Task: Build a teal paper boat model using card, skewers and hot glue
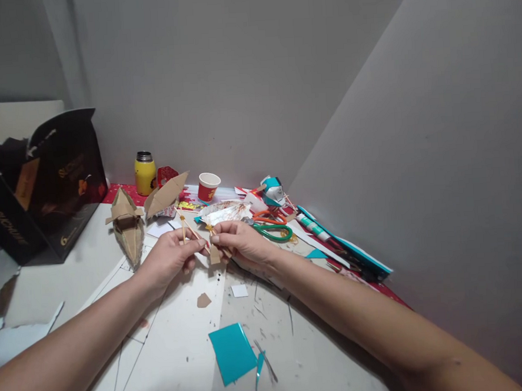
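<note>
My left hand (pixel 175 254) is closed, pinching a thin wooden stick (pixel 190 224) between thumb and fingers. Close beside it, my right hand (pixel 242 242) grips a stick with a small cardboard paddle (pixel 214 255) at its lower end. Yellowish bindings, perhaps rubber bands, show at the tops of the sticks; how the parts join is hidden by my fingers. A cardboard boat (pixel 129 233) lies left of my hands, and another folded cardboard piece (pixel 166 195) rests behind them. Beneath my hands are a cardboard scrap (pixel 204 300) and a white paper square (pixel 239 291).
At the left stands a dark box (pixel 61 190). A yellow bottle (pixel 145 174) and a red-and-white paper cup (pixel 208 188) stand near the back wall. Green-handled scissors (pixel 274 233) lie right of my hands. A teal sheet (pixel 233 353) lies in front, beside thin cut strips.
</note>
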`<state>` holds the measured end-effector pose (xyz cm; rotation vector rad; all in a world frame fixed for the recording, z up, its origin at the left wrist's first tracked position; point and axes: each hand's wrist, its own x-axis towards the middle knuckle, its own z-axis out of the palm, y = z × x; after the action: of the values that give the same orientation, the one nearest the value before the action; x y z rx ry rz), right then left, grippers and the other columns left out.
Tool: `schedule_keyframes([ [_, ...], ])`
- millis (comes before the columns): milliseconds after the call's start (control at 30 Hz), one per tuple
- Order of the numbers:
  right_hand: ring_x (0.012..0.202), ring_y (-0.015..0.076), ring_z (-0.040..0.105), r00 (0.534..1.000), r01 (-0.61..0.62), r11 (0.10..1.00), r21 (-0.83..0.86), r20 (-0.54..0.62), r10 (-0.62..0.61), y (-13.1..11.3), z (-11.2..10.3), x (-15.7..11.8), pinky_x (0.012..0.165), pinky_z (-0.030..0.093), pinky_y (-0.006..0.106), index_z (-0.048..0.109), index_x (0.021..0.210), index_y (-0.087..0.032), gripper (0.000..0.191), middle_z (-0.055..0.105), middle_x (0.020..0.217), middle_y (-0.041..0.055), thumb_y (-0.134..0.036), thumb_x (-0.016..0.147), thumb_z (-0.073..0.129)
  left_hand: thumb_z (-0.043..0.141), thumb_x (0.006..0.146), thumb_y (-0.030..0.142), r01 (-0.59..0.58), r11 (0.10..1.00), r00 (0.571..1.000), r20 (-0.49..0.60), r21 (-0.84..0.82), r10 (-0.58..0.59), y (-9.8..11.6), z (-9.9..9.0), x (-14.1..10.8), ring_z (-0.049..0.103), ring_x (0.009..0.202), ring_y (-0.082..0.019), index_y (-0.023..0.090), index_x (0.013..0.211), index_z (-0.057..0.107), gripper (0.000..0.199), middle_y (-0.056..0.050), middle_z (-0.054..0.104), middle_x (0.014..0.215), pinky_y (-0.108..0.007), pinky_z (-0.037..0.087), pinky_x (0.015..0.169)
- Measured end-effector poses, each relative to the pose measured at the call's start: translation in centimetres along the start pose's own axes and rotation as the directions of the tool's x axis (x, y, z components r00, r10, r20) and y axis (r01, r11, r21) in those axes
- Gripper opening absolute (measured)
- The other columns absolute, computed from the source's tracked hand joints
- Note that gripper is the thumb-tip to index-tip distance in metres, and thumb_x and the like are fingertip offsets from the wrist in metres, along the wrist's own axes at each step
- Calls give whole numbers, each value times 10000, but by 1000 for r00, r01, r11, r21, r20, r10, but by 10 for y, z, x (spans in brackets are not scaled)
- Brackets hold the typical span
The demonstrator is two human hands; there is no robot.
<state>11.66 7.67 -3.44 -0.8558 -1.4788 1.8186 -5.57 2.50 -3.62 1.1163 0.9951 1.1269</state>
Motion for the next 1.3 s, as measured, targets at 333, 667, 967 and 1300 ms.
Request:
schedule_keyframes([
  [333,420,56,430,999,52,995,-89,-4,-53,0,1,-2,416,306,186,578,703,-158,280,546,511,-55,-357,690,775,759,671,339,26,1000,999,-47,9,-26,0,0,0,399,389,-27,122,645,618,260,0,630,627,-179,247,395],
  [667,428,59,442,998,57,990,-127,-14,-59,4,2,0,431,304,192,572,712,-162,295,549,521,-55,-381,697,768,763,652,331,39,999,998,-48,-19,-40,0,1,-2,388,385,-38,133,630,609,252,21,583,549,-178,240,388],
  [967,411,66,429,998,22,970,-241,-58,-37,-8,-18,-7,419,346,209,566,688,-177,322,537,503,-56,-428,670,767,739,669,345,12,999,998,-65,-40,-15,-3,-2,1,361,357,-23,145,659,556,271,-7,643,614,-175,228,370],
  [1300,584,142,566,996,74,839,-539,-4,-90,-7,-13,9,536,433,265,694,770,-177,145,654,649,17,-313,721,699,734,669,321,-6,1000,991,-132,-8,4,2,-1,0,302,321,-16,165,704,552,243,-1,673,626,-166,209,331],
])
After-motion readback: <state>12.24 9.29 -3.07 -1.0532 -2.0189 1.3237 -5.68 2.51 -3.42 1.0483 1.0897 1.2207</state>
